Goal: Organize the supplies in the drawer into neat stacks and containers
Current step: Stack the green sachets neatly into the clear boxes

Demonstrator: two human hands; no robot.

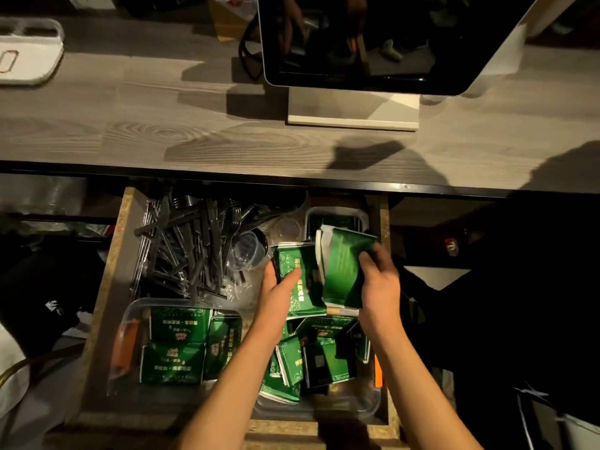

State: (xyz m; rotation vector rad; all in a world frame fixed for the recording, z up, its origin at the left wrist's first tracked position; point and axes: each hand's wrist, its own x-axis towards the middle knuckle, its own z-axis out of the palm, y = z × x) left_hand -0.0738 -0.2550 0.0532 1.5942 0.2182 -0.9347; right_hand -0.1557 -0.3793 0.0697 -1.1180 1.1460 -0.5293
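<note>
Between the two hands, over the middle of the open drawer (107, 287), sits a small bundle of green sachets. The left hand (279, 287) lies with straight fingers (293, 275) flat on top of a green packet stack (300, 280), the thumb at the stack's left edge; the fingers press rather than curl. Just right of it, the right hand (378, 280) grips a bent green packet (344, 267), thumb on the near face and the other fingers curled behind its right edge, so the packet stands tilted and folded above the stack. The packets are glossy dark green with pale borders and gold and white printed characters; white edges of more sachets show between the two bundles.

Below the left wrist, a clear plastic container (130, 319) holds green packets laid in rows, with an orange item against its left wall. Beneath the right forearm, a second clear tub (367, 407) holds a loose, jumbled heap of the same packets (321, 349). Beyond the left fingers lie black plastic cutlery (194, 241), knives and forks piled loosely, and a small clear cup (248, 250) just beside the fingertips. Beyond the right fingers a white-rimmed tray (337, 216) sits at the drawer's back corner.

Farther off, the wood-grain surface (130, 125) carries a tablet screen on a white stand (354, 115).
</note>
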